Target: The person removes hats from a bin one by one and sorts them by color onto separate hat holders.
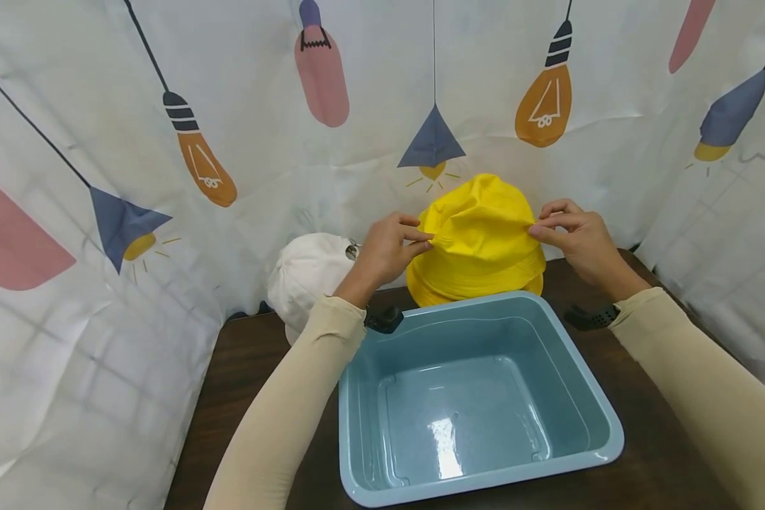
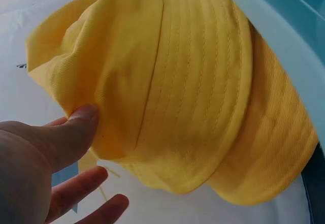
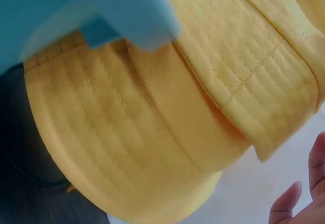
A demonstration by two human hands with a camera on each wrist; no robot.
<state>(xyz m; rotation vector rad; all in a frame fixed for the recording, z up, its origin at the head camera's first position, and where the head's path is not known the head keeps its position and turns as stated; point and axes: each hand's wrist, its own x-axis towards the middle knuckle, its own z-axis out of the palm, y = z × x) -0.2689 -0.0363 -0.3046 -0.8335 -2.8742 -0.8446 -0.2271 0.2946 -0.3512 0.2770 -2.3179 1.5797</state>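
Behind the basin stands a yellow bucket hat (image 1: 481, 237), its crown creased at the top. A second yellow brim (image 3: 117, 148) shows beneath the upper one in both wrist views. My left hand (image 1: 392, 248) pinches the crown's left side between thumb and fingers; in the left wrist view the thumb (image 2: 84, 120) presses on the cloth while two lower fingers stay apart from it. On the opposite side, my right hand (image 1: 574, 234) pinches the crown's edge with thumb and index finger. Only a few right fingers (image 3: 287, 203) show at the corner of the right wrist view.
A light blue plastic basin (image 1: 602, 404) sits on the dark wooden table (image 1: 248, 397), just in front of the hat. Left of the hat is a white cap (image 1: 309, 273). A printed curtain (image 1: 261, 163) hangs close behind and along both sides.
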